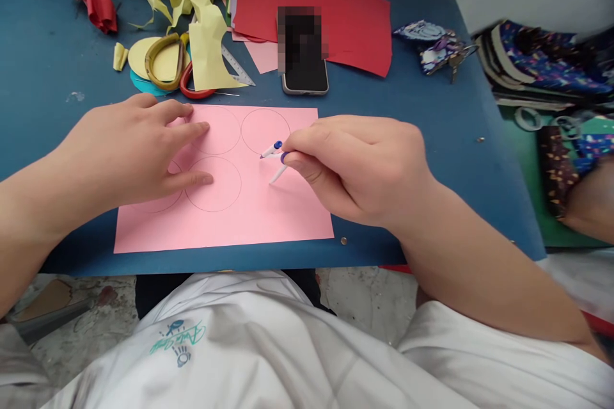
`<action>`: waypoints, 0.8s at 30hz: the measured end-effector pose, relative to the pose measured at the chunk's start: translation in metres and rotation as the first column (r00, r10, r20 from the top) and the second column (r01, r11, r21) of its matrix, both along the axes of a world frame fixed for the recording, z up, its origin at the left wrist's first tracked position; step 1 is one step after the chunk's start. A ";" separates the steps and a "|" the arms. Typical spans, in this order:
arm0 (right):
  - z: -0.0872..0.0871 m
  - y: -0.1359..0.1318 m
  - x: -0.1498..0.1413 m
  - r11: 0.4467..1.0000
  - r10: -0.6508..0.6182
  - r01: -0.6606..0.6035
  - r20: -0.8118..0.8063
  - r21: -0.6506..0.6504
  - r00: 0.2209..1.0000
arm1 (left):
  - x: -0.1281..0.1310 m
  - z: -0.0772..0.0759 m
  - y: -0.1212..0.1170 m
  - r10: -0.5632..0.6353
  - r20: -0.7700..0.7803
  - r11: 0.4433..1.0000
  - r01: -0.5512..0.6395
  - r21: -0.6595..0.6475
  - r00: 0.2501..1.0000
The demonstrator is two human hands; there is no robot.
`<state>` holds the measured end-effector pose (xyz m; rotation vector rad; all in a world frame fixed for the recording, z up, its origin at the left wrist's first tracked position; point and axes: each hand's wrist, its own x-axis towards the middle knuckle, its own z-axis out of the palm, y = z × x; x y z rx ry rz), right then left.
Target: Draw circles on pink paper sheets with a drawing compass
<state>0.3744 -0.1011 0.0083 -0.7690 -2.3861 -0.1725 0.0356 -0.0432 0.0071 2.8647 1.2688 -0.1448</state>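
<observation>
A sheet of pink paper [292, 217] lies near the table's front edge with several pencil-drawn circles on it. My left hand [139, 146] rests on the sheet's left part, fingers spread, covering some of the outlines. Pinched in my right hand [359, 166] is a white and blue drawing compass [272, 150]. Its two legs point down at the paper, right of the lower middle circle and below the upper right one. Whether either tip touches the sheet I cannot tell.
Beyond the sheet lie yellow-handled scissors [163, 63], red-handled scissors [192, 84], a clear set square [237, 66] and a phone [306, 57]. Yellow paper scraps [206, 31] and red sheets [350, 18] are behind. Keys [453, 63] lie right; another person's arm [595, 198] shows at the right edge.
</observation>
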 end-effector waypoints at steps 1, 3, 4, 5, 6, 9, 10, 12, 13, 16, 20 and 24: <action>0.000 -0.001 0.001 1.000 -0.017 0.017 0.010 -0.011 1.000 | 0.000 0.000 0.000 0.010 0.013 1.000 -0.010 -0.015 1.000; 0.000 -0.004 0.002 0.997 -0.060 0.062 0.038 -0.050 0.997 | -0.001 -0.001 0.001 0.032 0.043 0.999 -0.030 -0.043 0.999; 0.000 -0.005 0.003 0.993 -0.082 0.086 0.057 -0.080 0.995 | -0.001 -0.002 0.001 0.041 0.053 0.998 -0.039 -0.051 0.998; 0.000 -0.006 0.003 0.988 -0.101 0.108 0.071 -0.109 0.992 | -0.001 -0.002 0.001 0.049 0.058 0.997 -0.046 -0.056 0.997; 0.000 -0.006 0.003 0.983 -0.113 0.123 0.082 -0.137 0.990 | -0.001 -0.001 0.002 0.052 0.055 0.997 -0.048 -0.059 0.997; -0.001 -0.006 0.003 0.973 -0.130 0.145 0.089 -0.181 0.987 | 0.002 0.001 0.001 0.032 0.003 0.999 -0.032 -0.030 0.999; -0.001 -0.006 0.003 0.971 -0.136 0.151 0.092 -0.184 0.986 | 0.003 0.001 0.001 0.022 -0.014 1.000 -0.022 -0.018 1.000; -0.003 -0.005 0.003 0.968 -0.152 0.169 0.107 -0.184 0.983 | 0.005 0.002 0.000 0.007 -0.033 1.000 -0.007 0.004 0.999; -0.004 -0.004 0.003 0.971 -0.155 0.171 0.106 -0.167 0.982 | 0.005 0.002 0.000 0.000 -0.036 1.000 0.000 0.013 0.999; -0.007 -0.003 0.003 0.989 -0.141 0.143 0.052 -0.036 0.989 | 0.003 0.000 0.001 -0.003 -0.035 0.999 0.005 0.035 0.999; -0.006 -0.004 0.002 0.991 -0.129 0.129 0.025 -0.019 0.991 | 0.000 -0.004 0.003 0.012 0.010 1.000 -0.012 0.019 1.000; 0.002 -0.006 0.000 0.971 -0.131 0.140 0.057 -0.192 0.990 | 0.003 -0.001 0.002 -0.008 -0.025 0.999 0.009 0.048 1.000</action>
